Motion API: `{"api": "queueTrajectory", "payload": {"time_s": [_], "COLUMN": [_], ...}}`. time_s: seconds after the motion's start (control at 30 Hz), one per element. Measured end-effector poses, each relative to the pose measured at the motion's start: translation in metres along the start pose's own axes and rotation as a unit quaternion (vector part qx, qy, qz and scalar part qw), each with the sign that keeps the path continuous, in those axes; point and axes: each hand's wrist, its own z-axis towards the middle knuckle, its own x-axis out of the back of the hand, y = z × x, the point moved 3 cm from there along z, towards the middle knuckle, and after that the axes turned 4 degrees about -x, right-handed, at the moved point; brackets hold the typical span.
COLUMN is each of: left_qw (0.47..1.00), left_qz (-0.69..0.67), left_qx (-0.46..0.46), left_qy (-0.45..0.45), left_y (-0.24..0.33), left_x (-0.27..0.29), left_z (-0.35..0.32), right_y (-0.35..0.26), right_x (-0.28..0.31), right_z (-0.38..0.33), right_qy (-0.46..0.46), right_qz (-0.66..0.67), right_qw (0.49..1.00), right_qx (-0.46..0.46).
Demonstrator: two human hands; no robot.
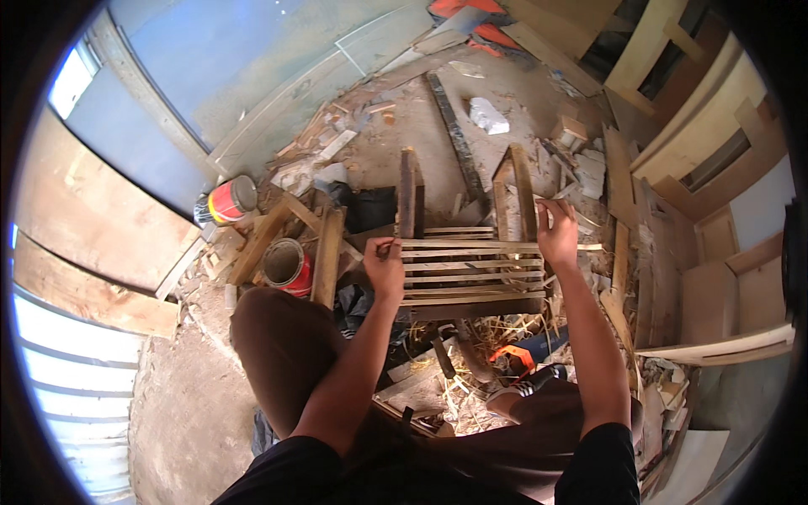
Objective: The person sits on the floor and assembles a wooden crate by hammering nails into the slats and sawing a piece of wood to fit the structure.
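Before me stands a small wooden frame (475, 309) with several thin, pale slats (471, 264) laid across it. Two dark upright legs rise at its far side, a left leg (409, 194) and a right leg (523, 192). My left hand (385, 268) is closed at the slats' left end, its fingertips pinching the end of a far slat. At the right end, my right hand (558, 236) has curved fingers held apart beside the right leg. One slat runs on past my right wrist. Whether the right fingertips touch the wood is unclear.
Below the frame lie an orange-handled saw (515, 357) and straw-like wood shavings (457, 396). An open red can (287, 266) and a tipped can (232, 199) stand left among timber pieces (328, 257). A white block (489, 116) lies ahead; wooden panels (715, 194) lean at right.
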Motion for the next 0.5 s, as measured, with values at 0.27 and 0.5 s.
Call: {"api": "queueTrajectory", "payload": {"time_s": [0.27, 0.5], "left_qw": [1.000, 0.999], "left_qz": [0.010, 0.008], "left_qx": [0.005, 0.032], "left_qy": [-0.005, 0.004], "left_y": [0.012, 0.010], "left_x": [-0.004, -0.005], "left_z": [0.007, 0.008], "right_y": [0.058, 0.059], "right_x": [0.036, 0.032], "right_z": [-0.008, 0.001], "right_qy": [-0.330, -0.319], "right_qz": [0.094, 0.004], "right_qw": [0.927, 0.940], "right_qx": [-0.151, -0.121]}}
